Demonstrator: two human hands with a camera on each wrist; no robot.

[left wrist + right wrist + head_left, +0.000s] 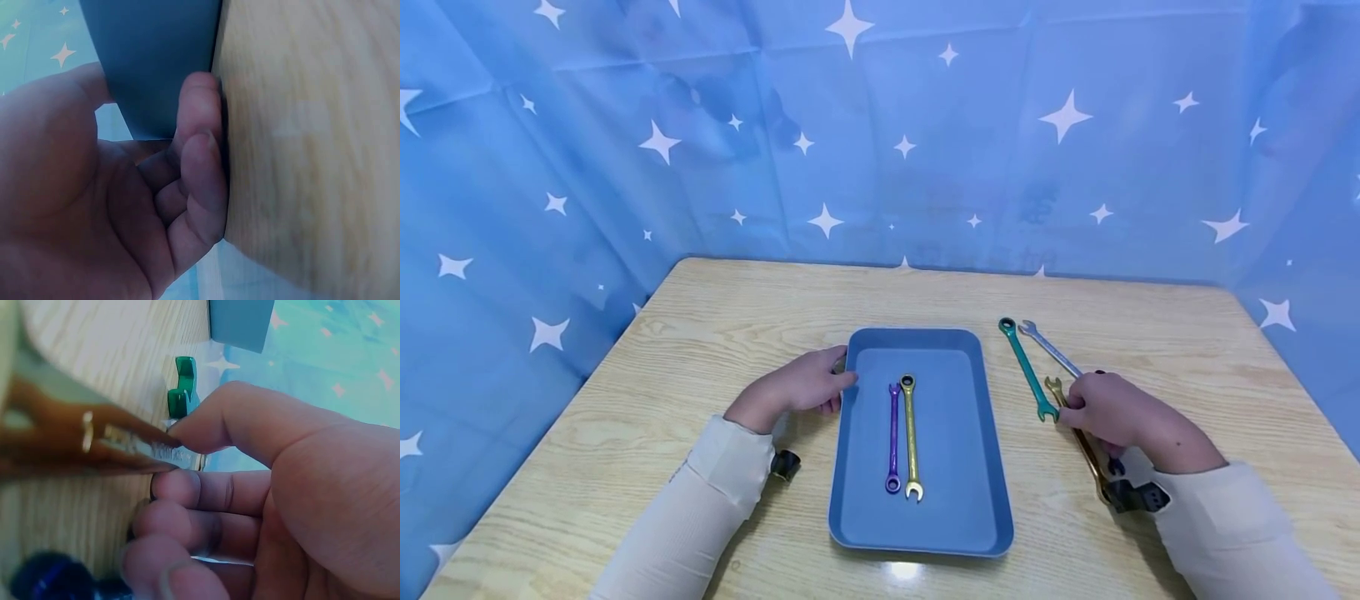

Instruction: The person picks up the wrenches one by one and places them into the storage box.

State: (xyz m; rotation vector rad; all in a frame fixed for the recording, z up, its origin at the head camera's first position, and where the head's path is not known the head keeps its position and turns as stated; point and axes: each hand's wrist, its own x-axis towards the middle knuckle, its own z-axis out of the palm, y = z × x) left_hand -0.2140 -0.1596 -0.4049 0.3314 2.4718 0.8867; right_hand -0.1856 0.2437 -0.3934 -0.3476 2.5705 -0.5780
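A blue tray (955,500) lies on the table, with a purple wrench (893,437) and a yellow-gold wrench (912,437) side by side in it. My left hand (801,385) grips the tray's left wall, thumb at the rim and fingers against the outer side; the left wrist view shows these fingers (201,119) low by the tabletop. To the right of the tray, my right hand (1108,412) pinches a bronze wrench (1088,458) between thumb and index finger. In the right wrist view this wrench (94,434) slants up toward the camera, its near end blurred.
Beside the right hand lie a green wrench (1028,371) and a silver wrench (1051,348), the latter partly covered by the hand. A dark wrench (53,575) shows below the right fingers. A blue star-patterned cloth (880,167) hangs behind the wooden table (752,308).
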